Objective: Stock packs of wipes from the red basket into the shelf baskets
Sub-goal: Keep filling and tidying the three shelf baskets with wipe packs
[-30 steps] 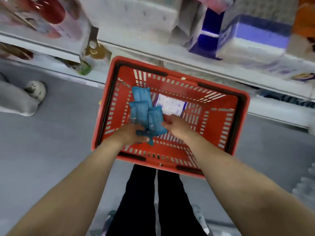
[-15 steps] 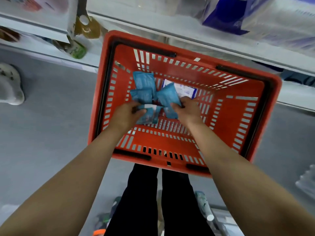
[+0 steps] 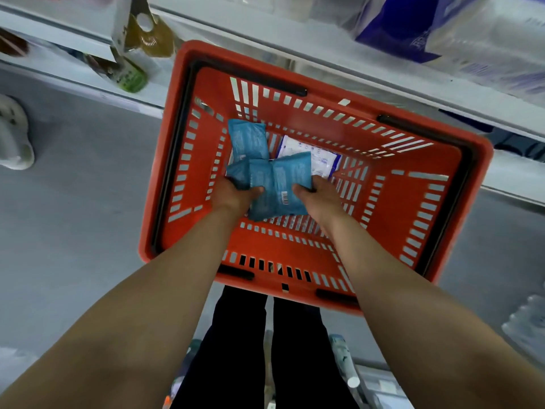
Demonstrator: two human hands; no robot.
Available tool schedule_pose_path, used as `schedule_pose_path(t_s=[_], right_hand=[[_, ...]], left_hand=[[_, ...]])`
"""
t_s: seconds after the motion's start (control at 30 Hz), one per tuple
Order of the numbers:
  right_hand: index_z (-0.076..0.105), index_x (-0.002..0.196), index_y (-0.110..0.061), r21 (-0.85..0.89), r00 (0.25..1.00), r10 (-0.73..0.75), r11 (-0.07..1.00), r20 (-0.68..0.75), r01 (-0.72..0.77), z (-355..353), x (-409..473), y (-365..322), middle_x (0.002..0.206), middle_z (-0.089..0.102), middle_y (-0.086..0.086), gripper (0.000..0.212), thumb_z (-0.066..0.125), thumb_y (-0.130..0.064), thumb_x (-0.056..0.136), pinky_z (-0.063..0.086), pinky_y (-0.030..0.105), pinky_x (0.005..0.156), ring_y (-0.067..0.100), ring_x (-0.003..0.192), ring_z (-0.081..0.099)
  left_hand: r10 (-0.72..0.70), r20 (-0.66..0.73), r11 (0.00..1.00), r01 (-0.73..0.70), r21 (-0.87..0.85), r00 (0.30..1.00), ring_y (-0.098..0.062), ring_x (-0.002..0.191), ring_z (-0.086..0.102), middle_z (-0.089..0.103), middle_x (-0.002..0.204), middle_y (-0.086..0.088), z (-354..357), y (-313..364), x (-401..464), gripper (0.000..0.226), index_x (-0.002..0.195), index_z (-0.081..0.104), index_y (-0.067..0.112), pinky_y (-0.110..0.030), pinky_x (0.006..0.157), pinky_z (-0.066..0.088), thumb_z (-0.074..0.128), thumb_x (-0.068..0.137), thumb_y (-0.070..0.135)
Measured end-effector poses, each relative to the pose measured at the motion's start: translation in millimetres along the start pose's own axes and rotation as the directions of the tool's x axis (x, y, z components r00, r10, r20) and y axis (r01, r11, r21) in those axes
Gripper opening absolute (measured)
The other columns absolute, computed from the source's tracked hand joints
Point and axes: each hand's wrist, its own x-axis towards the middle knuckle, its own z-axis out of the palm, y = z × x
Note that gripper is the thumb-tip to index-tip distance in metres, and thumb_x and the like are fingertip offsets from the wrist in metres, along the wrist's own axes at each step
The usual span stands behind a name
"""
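Both hands in the red basket [image 3: 460, 219]: our left hand [image 3: 233, 196] and right hand [image 3: 320, 199] each grip a side of a bundle of blue wipe packs [image 3: 274, 184], near the basket's left wall. One more blue pack [image 3: 249, 140] and a white pack [image 3: 317, 156] lie by the far wall.

The basket [image 3: 312, 293] sits on the floor [image 3: 73, 219] in front of the shelves [image 3: 324, 51]. Inside it, packs of wipes [image 3: 277, 184] lie between the left hand [image 3: 233, 196] and right hand [image 3: 321, 199]; another pack [image 3: 247, 140] lies just behind them.
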Motion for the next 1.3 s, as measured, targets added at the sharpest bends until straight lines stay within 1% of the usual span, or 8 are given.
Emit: schedule_pose_path(t_s=[0.17,0.27,0.4,0.6,0.73,0.87,1.13,1.3], right_hand=[[0.056,0.106,-0.032,0.071,0.992,0.059,0.995,0.112,-0.067,10.9,-3.2,2.7,0.107,0.062,-0.01,0.013,0.045,-0.038,0.105,0.049,0.032,0.089,0.017,0.111,0.06],[0.058,0.115,-0.039,0.126,0.984,-0.019,0.992,0.179,-0.004,18.9,-5.6,1.9,0.121,0.065,-0.008,0.016,0.047,-0.038,0.103,0.049,0.041,0.103,0.015,0.115,0.062],[0.053,0.136,-0.031,0.083,0.982,-0.076,0.995,0.172,0.063,20.8,-9.3,-8.8,0.128,0.061,-0.009,0.037,0.051,-0.043,0.101,0.049,0.03,0.096,0.01,0.115,0.059],[0.062,0.13,-0.027,0.125,0.977,-0.066,0.991,0.202,0.042,16.6,-4.0,-22.2,0.115,0.067,-0.012,0.037,0.063,-0.04,0.095,0.052,0.018,0.08,-0.001,0.098,0.063],[0.066,0.103,-0.024,0.161,0.993,-0.034,0.987,0.115,0.015,16.8,-5.5,-29.7,0.105,0.072,-0.006,0.027,0.079,-0.036,0.083,0.057,0.028,0.084,0.01,0.096,0.069],[0.063,0.111,-0.014,0.324,0.996,0.062,0.943,0.063,-0.079,1.6,-23.0,-26.3,0.106,0.074,0.003,0.036,0.08,-0.029,0.083,0.059,0.043,0.089,0.019,0.095,0.072],[0.064,0.096,-0.016,0.424,0.91,-0.094,0.862,-0.404,0.277,-51.3,-100.3,-26.0,0.089,0.073,0.0,0.025,0.08,-0.006,0.079,0.058,0.035,0.076,0.015,0.078,0.071],[0.05,0.082,-0.026,0.177,0.897,-0.326,0.905,-0.299,0.388,-62.5,-163.8,-22.7,0.084,0.061,-0.003,0.03,0.077,-0.016,0.074,0.051,0.037,0.074,0.012,0.077,0.059]], left_hand=[[-0.007,0.129,0.968,0.039,-0.249,0.992,-0.026,0.107,0.067,0.07,0.119,-0.008,-2.3,-0.4,-5.8,0.033,0.122,0.064,0.01,-0.048,0.099,0.052,0.069,0.092,0.024],[0.002,0.302,0.934,0.106,-0.34,0.953,-0.023,0.113,0.066,0.069,0.124,-0.005,-4.3,4.5,-9.0,0.056,0.134,0.056,0.015,-0.045,0.102,0.05,0.069,0.088,0.045],[0.026,0.353,0.948,0.09,-0.307,0.935,-0.019,0.115,0.065,0.068,0.126,-0.003,-4.0,2.0,-11.1,0.067,0.139,0.05,0.017,-0.04,0.102,0.05,0.079,0.082,0.035],[-0.023,0.348,0.865,0.194,-0.464,0.937,-0.021,0.107,0.069,0.072,0.118,-0.004,-17.3,-2.4,-9.3,0.048,0.131,0.057,0.015,-0.04,0.093,0.055,0.075,0.087,0.022],[0.005,0.374,0.869,0.181,-0.46,0.927,-0.022,0.109,0.069,0.072,0.119,-0.005,-21.0,1.5,-16.0,0.058,0.134,0.055,0.014,-0.041,0.096,0.054,0.078,0.083,0.029],[0.014,0.328,0.848,0.163,-0.505,0.945,-0.023,0.106,0.071,0.073,0.117,-0.007,-22.8,5.4,-37.4,0.064,0.134,0.054,0.011,-0.044,0.096,0.055,0.08,0.08,0.033],[0.178,0.18,0.907,-0.091,-0.411,0.968,-0.016,0.101,0.072,0.074,0.112,0.001,-15.4,22.9,-110.8,0.04,0.117,0.065,0.023,-0.042,0.096,0.055,0.079,0.082,0.036],[0.347,0.165,0.903,-0.282,-0.323,0.923,-0.015,0.093,0.073,0.075,0.106,0.001,10.3,45.8,-176.3,0.033,0.11,0.064,0.022,-0.037,0.087,0.059,0.077,0.084,0.038]])
